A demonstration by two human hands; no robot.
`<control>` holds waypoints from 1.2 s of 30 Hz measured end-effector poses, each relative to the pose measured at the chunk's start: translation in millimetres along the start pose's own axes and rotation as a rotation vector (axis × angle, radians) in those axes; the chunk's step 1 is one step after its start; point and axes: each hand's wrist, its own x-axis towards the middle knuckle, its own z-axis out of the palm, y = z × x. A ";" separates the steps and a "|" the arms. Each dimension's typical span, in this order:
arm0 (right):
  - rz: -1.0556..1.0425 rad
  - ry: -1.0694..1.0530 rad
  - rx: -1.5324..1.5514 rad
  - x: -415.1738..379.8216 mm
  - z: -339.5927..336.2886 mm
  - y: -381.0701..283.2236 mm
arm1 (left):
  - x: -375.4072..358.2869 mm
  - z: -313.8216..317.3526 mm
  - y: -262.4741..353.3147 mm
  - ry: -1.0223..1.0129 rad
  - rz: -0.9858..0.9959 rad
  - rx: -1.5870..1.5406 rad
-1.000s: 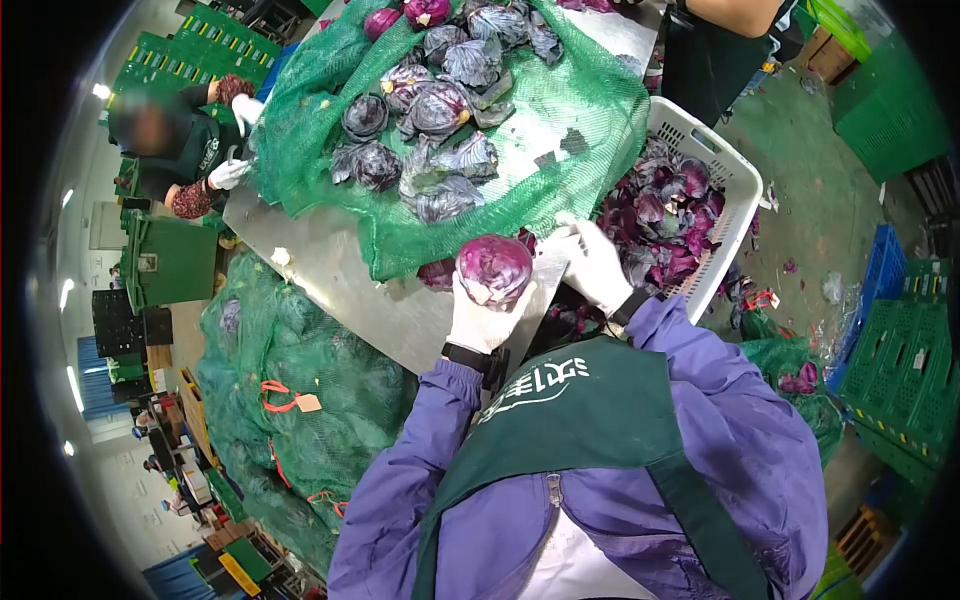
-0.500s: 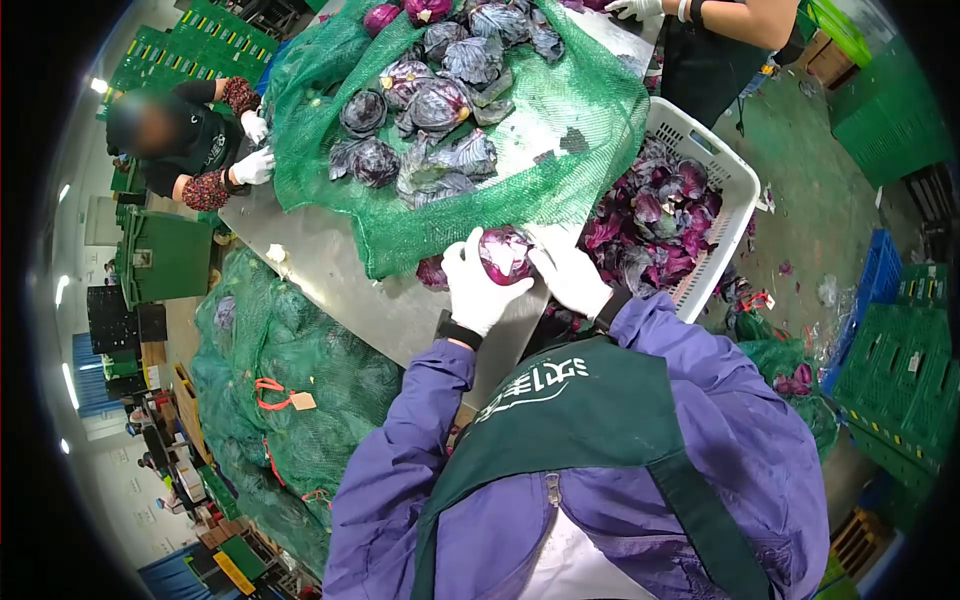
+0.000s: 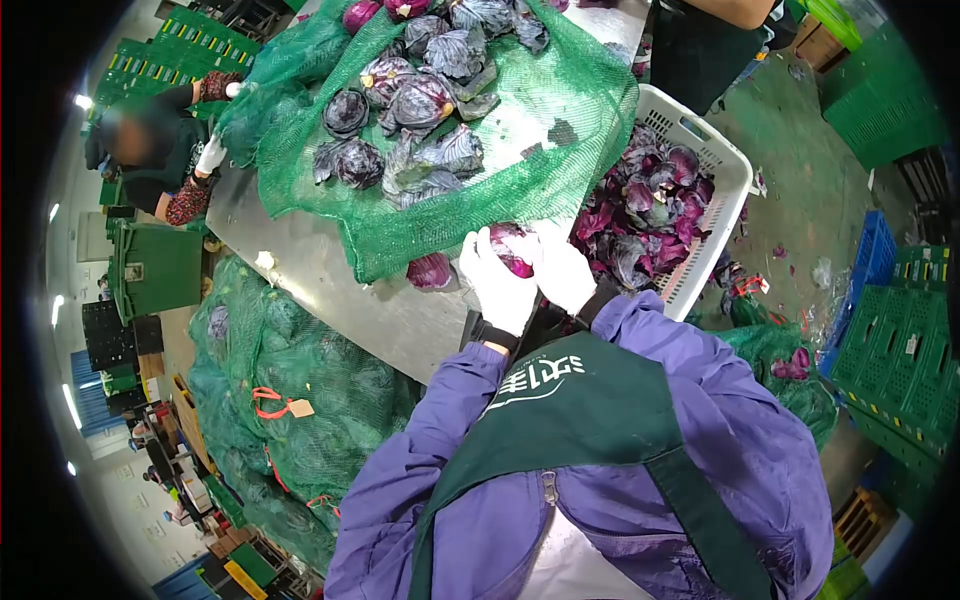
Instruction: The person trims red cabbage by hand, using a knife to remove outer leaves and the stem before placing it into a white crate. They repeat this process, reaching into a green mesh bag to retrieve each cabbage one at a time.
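Observation:
A peeled red cabbage [image 3: 513,246], glossy purple with white patches, is between my two white-gloved hands at the near edge of the steel table [image 3: 330,290]. My left hand [image 3: 500,287] curls round its left and near side. My right hand [image 3: 563,270] presses against its right side, fingers closed in; their tips are partly hidden. Just left of my left hand, a second red cabbage [image 3: 431,271] lies on the table by the net's edge. Beyond my hands, a green mesh net [image 3: 400,238] is spread out with several unpeeled cabbages [image 3: 420,103] on it.
At my right stands a white crate [image 3: 735,190] full of loose purple leaves [image 3: 655,215]. Stuffed green net sacks [image 3: 300,375] are piled at left. A co-worker [image 3: 165,150] grips the net at far left; another person's arm [image 3: 735,8] shows at top right. Green crates [image 3: 880,340] stand right.
The cabbage in my hands has turned, its white cut end less exposed. My left hand has shifted right, uncovering more of the second cabbage. The left co-worker's hands have moved apart along the net.

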 end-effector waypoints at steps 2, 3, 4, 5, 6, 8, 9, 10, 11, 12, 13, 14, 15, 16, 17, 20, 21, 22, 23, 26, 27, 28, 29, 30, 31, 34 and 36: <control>0.114 0.035 0.126 3.2 -10.7 -7.3 | 0.3 1.6 -0.9 -0.012 0.013 0.043; 0.114 0.037 0.123 4.7 -11.7 -6.1 | 0.3 2.5 -1.1 -0.011 0.014 0.040; 0.115 0.005 0.117 6.2 -12.5 -4.4 | 0.3 2.8 -0.7 0.001 0.020 0.033; 0.115 -0.026 0.112 7.9 -12.8 -1.9 | 0.1 3.2 -0.5 0.014 0.027 0.026; 0.113 -0.025 0.110 9.6 0.8 12.9 | -0.1 3.5 -0.7 0.016 0.027 0.024; 0.061 0.089 -0.056 12.3 37.3 48.3 | -0.1 3.7 -1.9 0.042 0.050 0.019; 0.058 0.093 -0.058 12.9 35.2 47.0 | 0.1 3.2 -3.3 0.045 0.054 0.018; 0.079 0.082 -0.025 13.7 31.2 44.1 | 0.5 2.4 -4.9 0.034 0.049 -0.002; 0.100 0.069 0.008 13.6 28.2 40.9 | -0.3 1.8 -6.5 0.021 0.041 -0.020; 0.096 0.073 0.009 14.4 25.3 37.6 | -0.6 2.1 -7.7 0.025 0.045 -0.019; 0.025 0.057 -0.090 15.8 21.7 35.6 | -0.3 3.0 -7.6 0.048 0.065 -0.018; -0.043 0.045 -0.191 15.8 16.4 34.3 | -0.6 4.1 -6.3 0.068 0.089 -0.020; -0.044 0.056 -0.195 14.8 7.0 35.4 | -2.2 3.3 -5.2 0.071 0.099 -0.024; -0.047 -0.070 -0.141 13.0 -6.2 36.5 | -7.4 0.8 -7.8 0.074 0.091 -0.096; -0.054 -0.190 -0.083 13.7 -15.1 38.5 | -11.6 -3.2 -14.0 0.078 0.089 -0.162; -0.053 0.169 0.021 -17.2 -0.9 54.7 | -28.6 -8.2 -26.8 0.096 -0.013 -0.392; 0.231 0.116 0.092 -24.2 2.5 68.5 | -39.1 -12.1 -29.2 0.090 -0.033 -0.384; 0.495 0.075 0.150 -15.7 -1.1 85.6 | -33.5 -12.8 -26.9 0.086 -0.030 -0.375; 0.424 0.237 0.119 -13.7 -11.4 83.4 | -30.4 -13.4 -26.9 0.077 -0.028 -0.364; 0.480 0.132 0.145 -5.5 -50.2 43.0 | -26.5 -13.0 -28.6 0.079 -0.006 -0.323; 0.367 0.048 0.141 -6.5 -45.5 39.0 | -24.6 -12.1 -30.0 0.074 -0.007 -0.325; 0.252 -0.036 0.139 -8.7 -39.2 33.4 | -22.1 -11.5 -32.4 0.048 -0.017 -0.293; 0.027 -0.164 0.025 -9.9 -57.0 3.5 | -19.2 -11.6 -33.6 0.023 -0.026 -0.261; 0.158 -0.211 0.148 -5.6 -44.0 -2.1 | -16.8 -11.5 -34.4 0.021 -0.027 -0.259; 0.001 -0.098 0.086 -3.4 -22.6 7.5 | -14.1 -13.3 -33.7 0.005 0.010 -0.232; -0.106 -0.077 0.051 2.8 -7.5 7.2 | -10.2 -17.2 -33.2 -0.032 0.040 -0.221; -0.158 -0.061 -0.037 7.9 -2.6 10.2 | -7.6 -17.6 -33.5 -0.057 0.023 -0.229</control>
